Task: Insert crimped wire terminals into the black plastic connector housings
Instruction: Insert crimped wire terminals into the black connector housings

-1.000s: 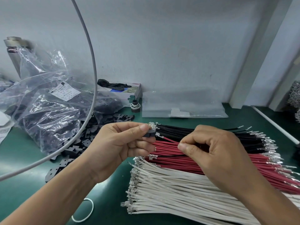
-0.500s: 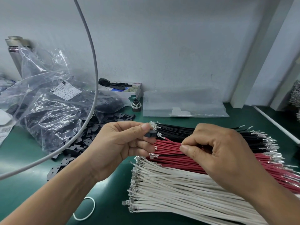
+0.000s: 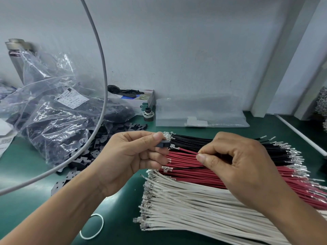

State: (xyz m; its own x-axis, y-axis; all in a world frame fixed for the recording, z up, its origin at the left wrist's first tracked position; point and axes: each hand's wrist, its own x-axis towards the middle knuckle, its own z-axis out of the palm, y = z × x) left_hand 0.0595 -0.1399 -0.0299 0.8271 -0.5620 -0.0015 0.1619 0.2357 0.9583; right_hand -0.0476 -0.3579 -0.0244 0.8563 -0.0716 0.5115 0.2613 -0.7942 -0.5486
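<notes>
Head view: left fingers (image 3: 152, 138) grip housing (image 3: 163, 144), right fingers (image 3: 205, 159) pinch black wire (image 3: 187, 168); bag label (image 3: 73, 99) unreadable.

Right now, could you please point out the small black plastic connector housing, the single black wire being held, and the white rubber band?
black plastic connector housing (image 3: 163, 144), head view, its exposed side.
single black wire (image 3: 187, 168), head view, mid-length.
white rubber band (image 3: 102, 225), head view, right edge.

The left hand (image 3: 122, 161) pinches a black connector housing (image 3: 163, 144) at its fingers. The right hand (image 3: 235, 167) pinches a black wire (image 3: 187, 168); its terminal (image 3: 167, 168) lies just below the left fingers.
</notes>
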